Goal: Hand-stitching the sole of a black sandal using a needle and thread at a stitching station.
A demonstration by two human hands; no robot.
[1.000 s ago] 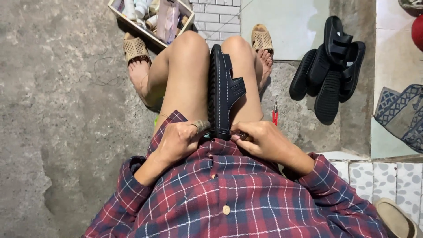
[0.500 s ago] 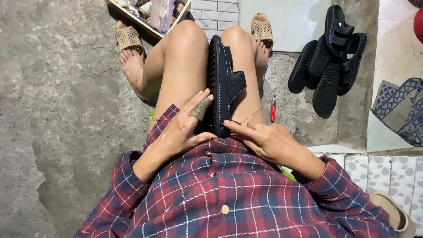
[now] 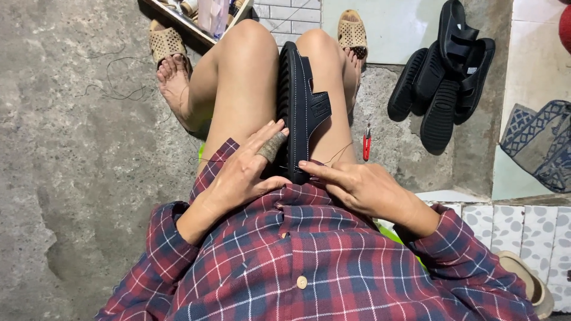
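The black sandal (image 3: 302, 113) stands on edge between the knees; it looks light, rubbery, stiff-soled. The left hand (image 3: 244, 172) lies open against its heel; the right hand (image 3: 357, 184) touches it with loose fingertips, gripping nothing; the thick sole edge seems the best hold.

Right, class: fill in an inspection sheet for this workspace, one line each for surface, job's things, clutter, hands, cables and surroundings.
Surface: rough grey concrete floor.
Job's things: black sandal stands on edge between the knees; thin thread trails from it.
Clutter: red clippers on the floor; pile of black sandals; tray of supplies.
Hands: left hand rests open against the sandal's sole, one finger wrapped in tape; right hand touches the sandal's near end with its fingertips.
Cables: nothing seen; only loose thread on the floor.
Surroundings: patterned tiles, tan slippers, woven bag.
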